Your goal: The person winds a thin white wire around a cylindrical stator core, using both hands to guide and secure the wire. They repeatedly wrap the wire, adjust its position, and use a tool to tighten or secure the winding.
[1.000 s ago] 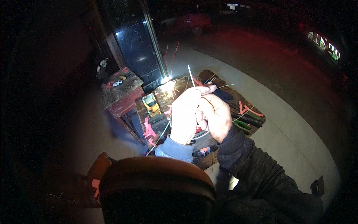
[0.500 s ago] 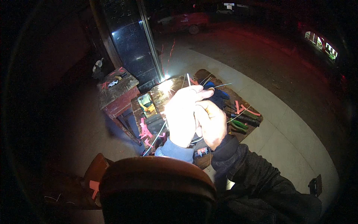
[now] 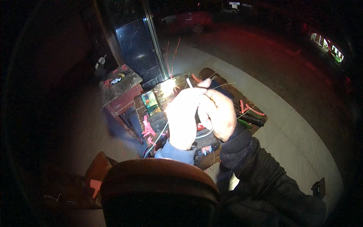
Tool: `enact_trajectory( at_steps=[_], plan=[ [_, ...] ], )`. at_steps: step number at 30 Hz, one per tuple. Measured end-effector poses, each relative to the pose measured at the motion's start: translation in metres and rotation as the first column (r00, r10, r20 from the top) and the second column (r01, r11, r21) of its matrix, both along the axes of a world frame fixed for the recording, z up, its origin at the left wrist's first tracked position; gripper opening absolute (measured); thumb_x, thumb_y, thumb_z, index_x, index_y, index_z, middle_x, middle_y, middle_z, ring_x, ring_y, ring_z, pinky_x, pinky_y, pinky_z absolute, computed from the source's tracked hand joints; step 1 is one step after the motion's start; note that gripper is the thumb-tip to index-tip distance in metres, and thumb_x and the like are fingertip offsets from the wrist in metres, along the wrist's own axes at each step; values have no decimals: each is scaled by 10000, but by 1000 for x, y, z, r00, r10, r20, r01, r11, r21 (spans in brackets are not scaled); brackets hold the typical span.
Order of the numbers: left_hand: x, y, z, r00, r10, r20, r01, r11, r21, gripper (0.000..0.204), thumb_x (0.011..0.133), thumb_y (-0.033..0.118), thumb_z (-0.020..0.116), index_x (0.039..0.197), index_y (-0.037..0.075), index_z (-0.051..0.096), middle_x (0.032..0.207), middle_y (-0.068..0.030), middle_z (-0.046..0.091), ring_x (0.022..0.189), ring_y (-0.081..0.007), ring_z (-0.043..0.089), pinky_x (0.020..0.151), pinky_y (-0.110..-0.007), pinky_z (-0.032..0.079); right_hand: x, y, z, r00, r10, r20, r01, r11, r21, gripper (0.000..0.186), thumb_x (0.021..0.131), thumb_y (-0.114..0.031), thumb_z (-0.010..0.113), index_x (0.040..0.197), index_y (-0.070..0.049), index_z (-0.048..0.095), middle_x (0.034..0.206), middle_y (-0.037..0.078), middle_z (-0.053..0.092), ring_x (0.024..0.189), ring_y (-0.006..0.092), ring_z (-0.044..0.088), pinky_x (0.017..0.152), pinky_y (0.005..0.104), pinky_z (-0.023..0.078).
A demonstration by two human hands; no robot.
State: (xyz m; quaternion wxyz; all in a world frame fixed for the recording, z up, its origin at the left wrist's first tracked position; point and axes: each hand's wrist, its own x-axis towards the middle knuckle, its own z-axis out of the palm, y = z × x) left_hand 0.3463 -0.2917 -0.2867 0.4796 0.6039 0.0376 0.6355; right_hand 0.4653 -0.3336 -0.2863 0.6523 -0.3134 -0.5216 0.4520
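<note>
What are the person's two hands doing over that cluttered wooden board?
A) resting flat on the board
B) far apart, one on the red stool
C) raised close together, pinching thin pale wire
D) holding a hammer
C: the left hand and right hand are raised close together above the wooden board, with thin pale wire sticking up from the fingers.

A low wooden board point(image 3: 227, 81) lies on the pale pavement point(image 3: 287, 128) beneath the hands point(image 3: 200, 113), strewn with pink and red scraps point(image 3: 148, 128) to their left and right, dark rod-like tools point(image 3: 253, 120) to their right and a small colourful packet point(image 3: 150, 102) to their upper left. Further left stands a small worn red table point(image 3: 119, 92) with bits on top.
</note>
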Motion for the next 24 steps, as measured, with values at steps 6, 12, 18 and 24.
enact_trajectory(
  at_steps=[6,12,18,24],
  plan=[
    [0,2,13,941,328,-81,-320,942,104,276,1064,178,578,1087,-75,684,1200,-233,744,1139,-288,715,1010,-371,545,-6,-14,-25,988,-105,114,105,994,4,177,1085,-142,561,1052,5,654,734,28,654,574,81,578,516,254,474],
    [-3,-13,5,993,-104,-51,83,946,-314,313,1102,228,523,1175,-56,635,1154,-218,760,600,-138,664,551,-246,546,-2,-12,-31,998,-68,11,68,998,-12,192,1094,-150,560,1085,15,657,727,21,639,555,68,550,506,232,450],
    [3,-15,10,985,-20,-170,-21,972,-234,312,1092,210,537,1206,-59,648,1196,-162,773,663,-85,660,569,-200,490,4,-12,-26,996,-53,67,53,999,11,185,1092,-156,559,1096,1,658,721,22,635,536,65,521,490,232,414],
    [6,-14,16,968,190,-164,-198,980,-34,322,1091,181,496,1158,-85,666,1086,-177,787,1015,-221,760,897,-301,569,-4,-18,-27,1000,-17,-22,17,1000,12,166,1093,-148,552,1104,-8,640,724,18,620,531,61,495,491,234,399]
  ],
)
